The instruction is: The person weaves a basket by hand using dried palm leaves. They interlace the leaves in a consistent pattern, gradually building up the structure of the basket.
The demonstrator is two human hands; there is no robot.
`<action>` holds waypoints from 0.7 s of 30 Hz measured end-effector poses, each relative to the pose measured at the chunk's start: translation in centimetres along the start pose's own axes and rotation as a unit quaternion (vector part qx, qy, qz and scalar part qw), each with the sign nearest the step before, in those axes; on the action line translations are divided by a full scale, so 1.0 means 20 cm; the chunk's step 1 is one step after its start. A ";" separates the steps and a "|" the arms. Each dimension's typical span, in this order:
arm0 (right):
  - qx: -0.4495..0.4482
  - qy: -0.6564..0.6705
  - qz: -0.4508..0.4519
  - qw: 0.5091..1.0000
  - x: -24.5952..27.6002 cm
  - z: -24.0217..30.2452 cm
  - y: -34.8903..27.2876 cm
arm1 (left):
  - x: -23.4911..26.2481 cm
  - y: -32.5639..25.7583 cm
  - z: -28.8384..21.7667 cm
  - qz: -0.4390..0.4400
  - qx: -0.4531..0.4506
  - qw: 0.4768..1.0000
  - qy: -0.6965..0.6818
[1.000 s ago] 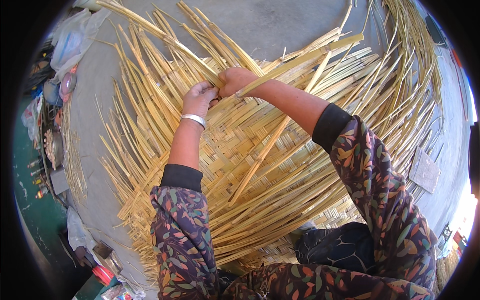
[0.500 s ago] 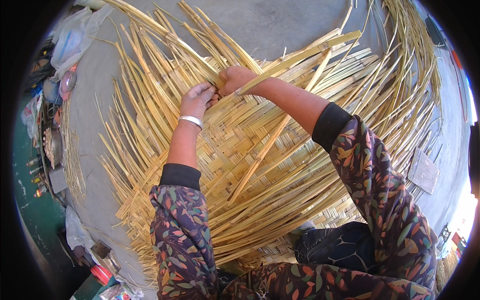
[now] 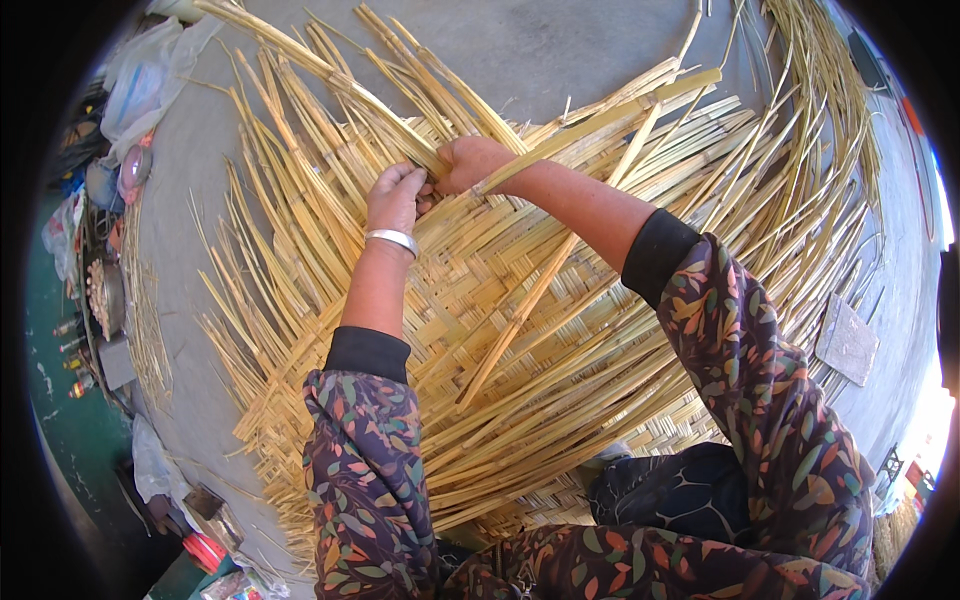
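A large woven mat of split reed strips (image 3: 485,300) spreads beneath my arms, its loose strip ends fanning out at the far left and the right. Over its far edge, my left hand (image 3: 398,198), with a silver bangle at the wrist, is closed at the weave. My right hand (image 3: 468,164) meets it fingertip to fingertip, closed around a reed strip (image 3: 385,112) that slants away to the far left. Another wide strip (image 3: 610,118) crosses over my right wrist toward the far right. Exactly what the left fingertips pinch is hidden.
Loose reed strips (image 3: 825,90) lie in a long bundle at the far right. A flat grey slab (image 3: 847,340) rests on the concrete floor (image 3: 500,50) at the right. Along the left edge are plastic bags (image 3: 150,75), a bowl (image 3: 108,290) and clutter.
My left hand has shifted slightly right and turned, its fingers drawn closer to the right hand. The slanting strip's far end has moved a little left. My right hand has barely moved.
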State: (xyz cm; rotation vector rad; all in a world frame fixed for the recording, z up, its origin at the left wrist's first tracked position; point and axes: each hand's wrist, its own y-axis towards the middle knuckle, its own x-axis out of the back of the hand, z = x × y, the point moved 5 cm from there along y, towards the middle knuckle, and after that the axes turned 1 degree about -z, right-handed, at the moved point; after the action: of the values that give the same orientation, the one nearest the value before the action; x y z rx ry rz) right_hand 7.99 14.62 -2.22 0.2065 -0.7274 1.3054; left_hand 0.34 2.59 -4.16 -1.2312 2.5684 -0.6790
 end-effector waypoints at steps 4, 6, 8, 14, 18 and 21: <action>0.005 -0.008 0.005 1.000 0.00 0.01 -0.01 | 0.02 0.02 -0.01 -0.009 0.000 0.998 -0.064; 0.006 -0.009 0.011 1.000 0.00 0.00 -0.01 | 0.01 0.01 -0.05 -0.018 0.004 0.997 -0.074; 0.008 -0.002 0.018 1.000 -0.01 0.00 0.00 | 0.03 0.02 -0.08 -0.018 -0.012 0.997 -0.079; 0.008 -0.013 0.026 1.000 0.00 0.00 0.00 | 0.08 0.06 -0.19 -0.035 -0.042 0.993 -0.103; -0.021 0.161 0.059 0.985 0.04 0.01 0.03 | 0.07 0.04 -0.25 -0.003 -0.036 0.994 -0.104; -0.046 0.198 0.134 0.970 0.03 0.00 0.06 | 0.07 0.06 -0.24 0.023 -0.022 0.992 -0.121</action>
State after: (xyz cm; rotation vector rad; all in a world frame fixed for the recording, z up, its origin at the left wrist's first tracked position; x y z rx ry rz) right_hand 6.98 15.46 -2.14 -0.2327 -0.4805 1.5070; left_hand -3.20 3.71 -0.60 -1.1848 2.4153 -0.4356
